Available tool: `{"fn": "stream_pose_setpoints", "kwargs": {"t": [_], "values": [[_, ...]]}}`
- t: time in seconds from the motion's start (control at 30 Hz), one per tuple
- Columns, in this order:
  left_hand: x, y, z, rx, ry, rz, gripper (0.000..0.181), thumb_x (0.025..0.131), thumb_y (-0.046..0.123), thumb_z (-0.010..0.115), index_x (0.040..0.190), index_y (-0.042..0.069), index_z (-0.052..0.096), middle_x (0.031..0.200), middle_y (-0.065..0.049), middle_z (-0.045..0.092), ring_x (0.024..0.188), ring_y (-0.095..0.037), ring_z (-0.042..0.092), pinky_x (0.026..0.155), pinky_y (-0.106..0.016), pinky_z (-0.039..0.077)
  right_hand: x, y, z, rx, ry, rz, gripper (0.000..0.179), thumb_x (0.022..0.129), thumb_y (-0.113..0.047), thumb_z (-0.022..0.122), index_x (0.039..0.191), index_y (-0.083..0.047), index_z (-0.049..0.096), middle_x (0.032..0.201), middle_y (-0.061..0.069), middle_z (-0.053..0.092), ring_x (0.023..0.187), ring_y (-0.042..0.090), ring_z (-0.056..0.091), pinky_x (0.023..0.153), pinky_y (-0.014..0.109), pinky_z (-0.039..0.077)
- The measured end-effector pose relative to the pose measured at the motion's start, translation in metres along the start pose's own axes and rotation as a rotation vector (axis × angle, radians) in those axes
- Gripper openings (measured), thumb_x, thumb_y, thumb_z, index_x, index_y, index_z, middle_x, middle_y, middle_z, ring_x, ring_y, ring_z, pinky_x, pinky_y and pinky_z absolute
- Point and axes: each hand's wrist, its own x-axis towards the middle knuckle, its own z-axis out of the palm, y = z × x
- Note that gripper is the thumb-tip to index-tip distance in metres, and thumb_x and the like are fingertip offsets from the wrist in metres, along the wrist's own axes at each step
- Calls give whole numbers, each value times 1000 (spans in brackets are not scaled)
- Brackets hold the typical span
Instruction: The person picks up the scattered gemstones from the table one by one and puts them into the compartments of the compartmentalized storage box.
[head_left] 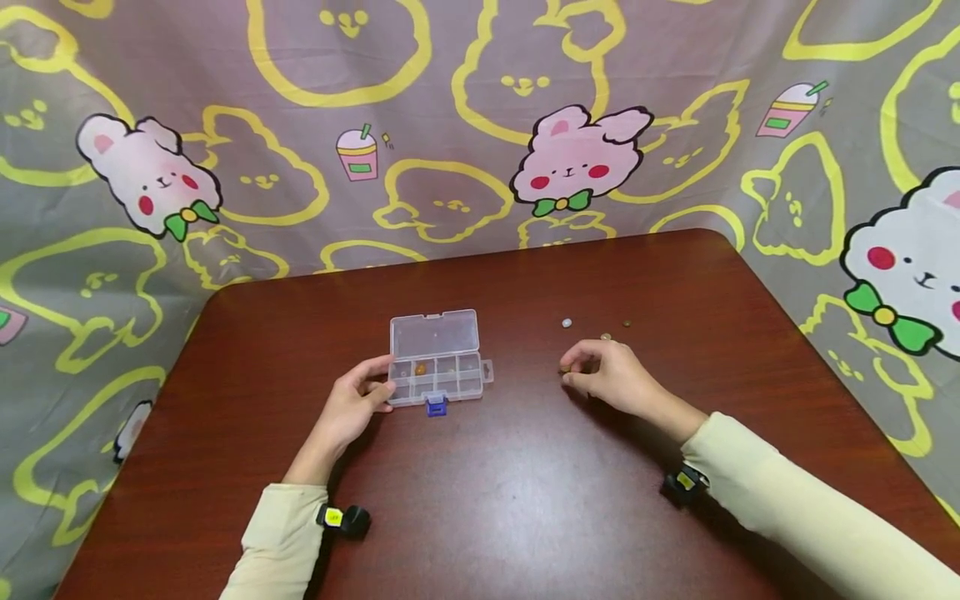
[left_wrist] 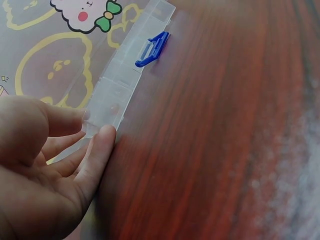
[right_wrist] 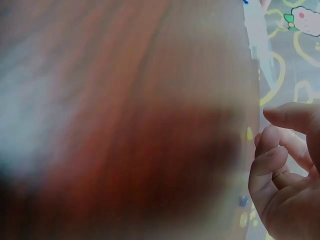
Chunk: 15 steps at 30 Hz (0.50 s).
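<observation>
A clear plastic compartment box [head_left: 437, 389] stands on the table with its lid [head_left: 435, 335] raised at the back and a blue latch [head_left: 437, 406] hanging at the front. My left hand [head_left: 358, 400] grips its left end, thumb at the front corner and fingers behind, as the left wrist view also shows. An orange bead-like piece [head_left: 421, 368] lies in a back compartment. To the right of the box, my right hand [head_left: 611, 375] pinches a small yellowish-brown piece [head_left: 566, 369] between thumb and fingertips, low over the table; the fingers partly cover it.
Beyond the right hand lie a small whitish piece [head_left: 567, 322], a dark greenish one [head_left: 627, 323] and a pale one [head_left: 606, 337], partly beside the knuckles. The brown wooden table [head_left: 517, 500] ends at a patterned curtain [head_left: 450, 200] behind and at the sides.
</observation>
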Motion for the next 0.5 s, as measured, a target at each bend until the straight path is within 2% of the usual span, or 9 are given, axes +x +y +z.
{"fn": "stream_pose_setpoints", "kwargs": {"t": [0.1,0.5], "values": [[0,-1,0,-1,5,-3,45,97,-7,57,141,-5,51,136,-27,54,92,-17,61,70,-24,59,-5,5,-4,-21,14,11,15,80,2,77,94,-4,72,75,1,65,53,11,55,48,23,47],[0,-1,-1,3,-1,7,45,97,-7,58,141,-5,51,137,-27,54,95,-19,61,70,-25,59,-13,18,-22,-48,53,39,20,81,1,79,98,-4,72,79,3,63,52,10,55,48,23,48]]}}
